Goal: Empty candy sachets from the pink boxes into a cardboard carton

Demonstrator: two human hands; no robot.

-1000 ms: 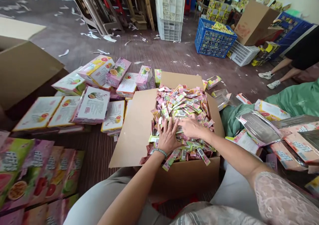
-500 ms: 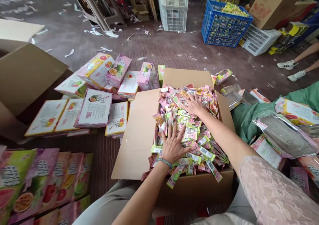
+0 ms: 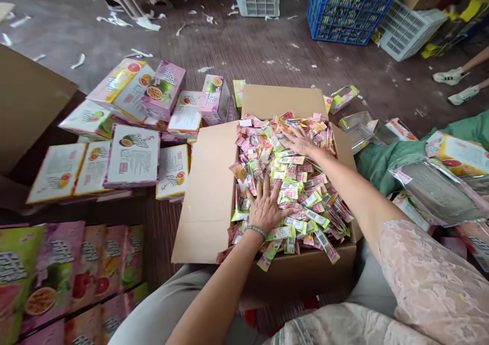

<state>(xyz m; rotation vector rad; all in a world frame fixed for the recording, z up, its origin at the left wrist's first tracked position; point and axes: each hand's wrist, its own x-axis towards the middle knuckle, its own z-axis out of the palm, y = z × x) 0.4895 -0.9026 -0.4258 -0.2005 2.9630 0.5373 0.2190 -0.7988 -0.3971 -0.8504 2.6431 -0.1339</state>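
Between my knees stands an open cardboard box, heaped to the rim with small pink, green and orange stick sachets. My left hand, a beaded bracelet at its wrist, lies flat on the near-left part of the heap with its fingers spread. Farther back, my right hand rests palm down on the sachets, fingers apart. Neither hand grips anything that I can see. A few sachets hang over the box's near edge.
Fruit-printed cartons are piled on the left, with colourful packs at lower left. A large carton stands far left. Clear plastic trays and a green cloth lie right. Behind are a blue crate and another person's shoes.
The view has tilted down, so the background sits higher in the picture. My right hand has shifted slightly over the sachets; my left hand stays pressed on nearly the same spot.
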